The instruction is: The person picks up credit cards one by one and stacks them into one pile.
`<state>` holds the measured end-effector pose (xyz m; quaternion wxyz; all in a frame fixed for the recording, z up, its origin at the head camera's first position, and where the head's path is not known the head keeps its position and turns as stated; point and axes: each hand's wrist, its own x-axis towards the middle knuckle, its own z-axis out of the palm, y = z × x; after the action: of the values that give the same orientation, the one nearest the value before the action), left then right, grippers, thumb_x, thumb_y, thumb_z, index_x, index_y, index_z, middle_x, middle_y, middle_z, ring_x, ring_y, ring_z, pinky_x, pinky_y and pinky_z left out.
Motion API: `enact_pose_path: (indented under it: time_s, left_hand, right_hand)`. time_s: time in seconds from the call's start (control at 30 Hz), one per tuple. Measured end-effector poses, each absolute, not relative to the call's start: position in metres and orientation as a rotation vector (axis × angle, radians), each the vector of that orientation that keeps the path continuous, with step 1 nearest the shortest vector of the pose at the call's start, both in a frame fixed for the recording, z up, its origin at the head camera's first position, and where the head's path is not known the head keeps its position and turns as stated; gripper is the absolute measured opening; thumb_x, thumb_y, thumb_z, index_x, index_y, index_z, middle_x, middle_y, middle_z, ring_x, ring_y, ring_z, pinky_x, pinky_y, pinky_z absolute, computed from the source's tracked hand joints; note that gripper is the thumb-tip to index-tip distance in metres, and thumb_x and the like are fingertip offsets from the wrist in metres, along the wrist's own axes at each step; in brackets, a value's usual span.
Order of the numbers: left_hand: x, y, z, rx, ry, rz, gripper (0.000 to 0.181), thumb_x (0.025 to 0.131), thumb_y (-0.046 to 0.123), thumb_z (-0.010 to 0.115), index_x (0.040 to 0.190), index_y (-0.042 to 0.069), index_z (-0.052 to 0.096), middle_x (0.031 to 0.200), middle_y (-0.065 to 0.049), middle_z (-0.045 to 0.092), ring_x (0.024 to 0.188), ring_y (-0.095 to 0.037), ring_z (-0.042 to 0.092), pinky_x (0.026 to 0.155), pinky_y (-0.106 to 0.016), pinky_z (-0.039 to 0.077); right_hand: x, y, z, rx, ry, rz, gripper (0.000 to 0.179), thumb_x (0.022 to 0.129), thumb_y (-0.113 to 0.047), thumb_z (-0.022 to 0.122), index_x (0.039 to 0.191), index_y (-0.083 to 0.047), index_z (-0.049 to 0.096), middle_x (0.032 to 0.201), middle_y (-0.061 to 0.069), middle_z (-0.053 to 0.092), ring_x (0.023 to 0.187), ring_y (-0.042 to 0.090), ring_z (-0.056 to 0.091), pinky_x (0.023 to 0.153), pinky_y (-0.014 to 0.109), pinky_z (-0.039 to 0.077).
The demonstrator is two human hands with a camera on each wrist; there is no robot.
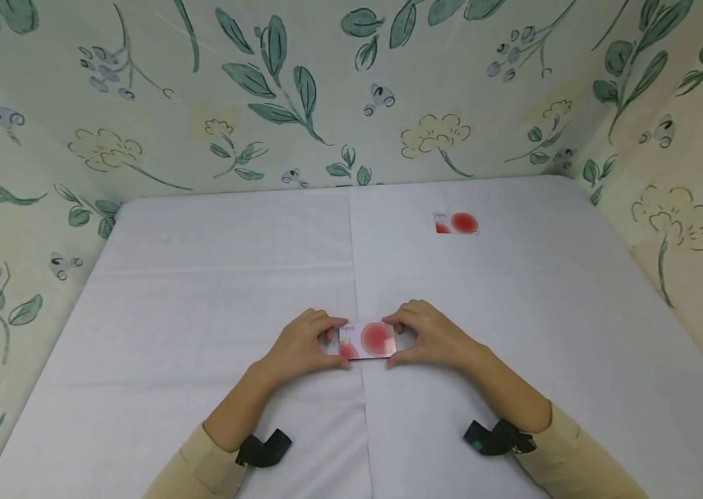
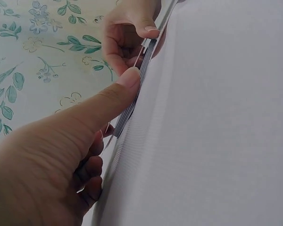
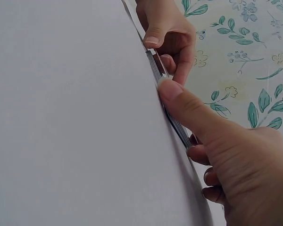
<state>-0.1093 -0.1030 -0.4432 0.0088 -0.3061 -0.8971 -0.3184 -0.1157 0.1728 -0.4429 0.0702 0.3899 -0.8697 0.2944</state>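
A small stack of cards point(image 1: 368, 340), the top one white with a red circle, lies near the middle of the table, between both hands. My left hand point(image 1: 303, 346) pinches its left end, thumb on the near edge and index finger at the far corner. The right end is pinched the same way by my right hand point(image 1: 429, 336). Seen edge-on in the left wrist view, the stack point(image 2: 134, 99) shows several thin dark and light layers. In the right wrist view the right thumb presses along the layered edge of the stack point(image 3: 179, 129).
Toward the back right of the white-covered table point(image 1: 201, 305) lies a single card point(image 1: 456, 223) with a similar red circle. Cloth with a leaf-and-flower print point(image 1: 326, 90) hangs behind and along the sides. Black straps point(image 1: 264, 448) sit at both wrists.
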Motion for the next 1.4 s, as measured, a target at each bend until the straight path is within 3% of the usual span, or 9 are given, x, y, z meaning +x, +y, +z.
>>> enact_pose_path:
  time_s: [0.63, 1.4]
  left_hand:
    - [-0.1106, -0.1011, -0.4444, -0.996, -2.798, -0.972, 0.062, 0.060, 0.040, 0.087, 0.112, 0.011, 0.068, 0.076, 0.011, 0.048, 0.075, -0.007, 0.042, 0.066, -0.022, 0.036]
    - [-0.1097, -0.1029, -0.4446, -0.971, -2.798, -1.102, 0.068, 0.058, 0.037, 0.089, 0.116, 0.011, 0.066, 0.081, 0.011, 0.050, 0.081, -0.007, 0.044, 0.072, -0.023, 0.041]
  right_hand:
    - [-0.1145, 0.1736, -0.4415, 1.153, -2.669, 0.856, 0.063, 0.058, -0.046, 0.087, 0.107, -0.011, 0.069, 0.082, -0.009, 0.056, 0.080, 0.005, 0.047, 0.074, 0.025, 0.042]
    - [-0.1145, 0.1749, -0.4406, 1.128, -2.733, 0.907, 0.068, 0.058, -0.048, 0.087, 0.111, -0.011, 0.068, 0.084, -0.008, 0.055, 0.082, 0.006, 0.046, 0.073, 0.025, 0.042]
